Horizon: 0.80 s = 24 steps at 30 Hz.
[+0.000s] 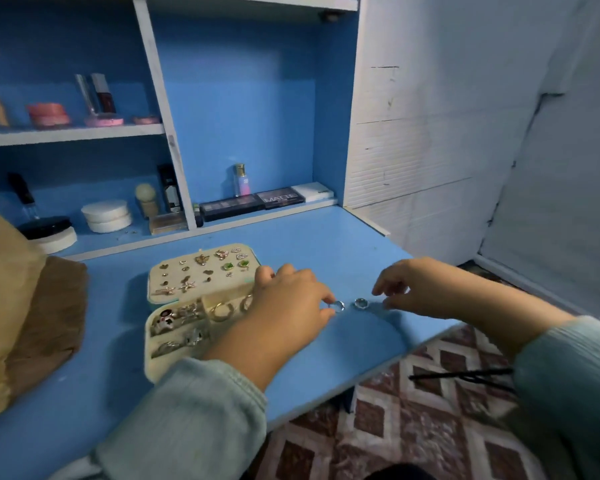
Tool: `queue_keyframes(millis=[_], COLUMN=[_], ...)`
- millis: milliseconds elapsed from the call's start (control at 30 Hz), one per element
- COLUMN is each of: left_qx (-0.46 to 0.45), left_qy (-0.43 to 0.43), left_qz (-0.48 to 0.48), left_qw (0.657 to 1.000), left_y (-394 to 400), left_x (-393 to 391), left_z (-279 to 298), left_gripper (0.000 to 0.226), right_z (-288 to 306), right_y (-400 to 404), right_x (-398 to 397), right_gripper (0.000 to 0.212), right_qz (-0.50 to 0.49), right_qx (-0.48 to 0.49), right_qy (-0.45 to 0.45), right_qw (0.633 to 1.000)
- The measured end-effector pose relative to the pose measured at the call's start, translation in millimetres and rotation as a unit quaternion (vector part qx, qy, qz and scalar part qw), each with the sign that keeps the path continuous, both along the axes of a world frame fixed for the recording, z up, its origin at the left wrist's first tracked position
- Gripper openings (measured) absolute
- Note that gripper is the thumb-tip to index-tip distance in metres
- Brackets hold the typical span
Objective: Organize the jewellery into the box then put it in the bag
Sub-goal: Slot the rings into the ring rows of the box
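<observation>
An open cream jewellery box (160, 367) lies on the blue desk (309, 244). Its raised lid panel (201, 271) carries several stud earrings, and its compartments hold rings and gold hoops. My left hand (288, 303) reaches across the box's right side and pinches a round crystal piece (338, 305) on the desk. A second crystal piece (361, 303) lies just to its right. My right hand (420, 287) hovers beside this one with curled fingers, its fingertips close to the desk. The brown paper bag (18, 313) lies at the far left.
Shelves behind the desk hold eyeshadow palettes (253, 202), a small perfume bottle (240, 180), cotton pads (106, 214), brushes and jars. The desk's front edge runs diagonally on the right, above a patterned carpet (430, 427). A white wall stands at the right.
</observation>
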<state>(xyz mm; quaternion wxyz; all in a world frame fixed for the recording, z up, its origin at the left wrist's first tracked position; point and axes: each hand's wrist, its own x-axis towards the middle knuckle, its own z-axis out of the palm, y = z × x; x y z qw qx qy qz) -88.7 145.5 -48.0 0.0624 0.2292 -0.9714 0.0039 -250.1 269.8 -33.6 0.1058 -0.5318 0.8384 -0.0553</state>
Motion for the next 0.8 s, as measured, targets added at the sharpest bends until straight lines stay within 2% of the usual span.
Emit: queue_keyframes(millis=[200,500,633,800], left_qx=[-0.037,-0.052,-0.074,-0.042], left_qy=[-0.043,-0.029,-0.042,-0.009], left_qz=[0.009,0.036,0.032,0.053], left_qw=[0.998,0.998,0.996,0.998], left_y=[6,4,5,3], left_x=[-25,-33,-32,-23], left_z=[-13,-19,-18,-9], left_gripper=[0.027,0.02,0.027,0.023], right_z=[-19,-27,-31,-26], right_y=[2,-6,-9,-12], right_x=[-3,3,5,12], right_gripper=[0.035,0.022,0.016,0.011], right_qz=[0.019,0.031,0.045,0.067], right_qx=[-0.038,-0.075,-0.065,-0.108], right_qy=[-0.014,0.014,0.034,0.016], right_qw=[0.999,0.997,0.996,0.992])
